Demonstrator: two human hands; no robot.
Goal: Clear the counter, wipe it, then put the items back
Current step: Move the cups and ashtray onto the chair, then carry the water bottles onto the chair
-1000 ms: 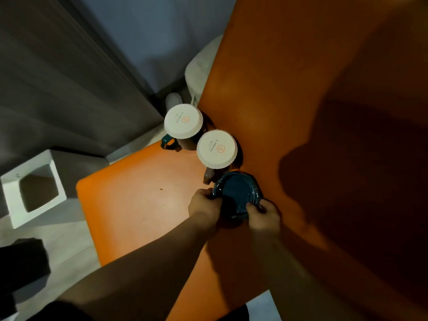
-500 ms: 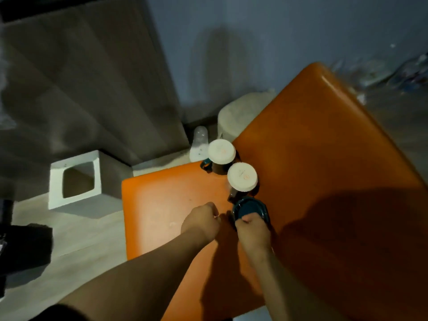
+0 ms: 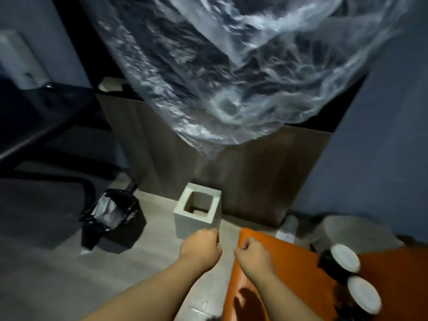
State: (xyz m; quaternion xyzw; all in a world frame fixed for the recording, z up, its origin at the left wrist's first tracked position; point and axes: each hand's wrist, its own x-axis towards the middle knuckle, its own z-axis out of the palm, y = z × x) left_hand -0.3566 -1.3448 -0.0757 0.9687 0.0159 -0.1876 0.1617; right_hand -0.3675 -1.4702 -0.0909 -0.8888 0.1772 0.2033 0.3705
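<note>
Hovering at a corner of the orange counter, the left hand is just off its edge and the right hand above it, both clenched, seemingly empty. Two white-lidded jars stand on the counter off to the right, nearer the right hand.

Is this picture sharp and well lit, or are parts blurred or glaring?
Head view: dim overall. The white lids at the lower right are smeared by motion blur; the clear plastic sheet above catches pale highlights; the white hollow block is fairly sharp.
</note>
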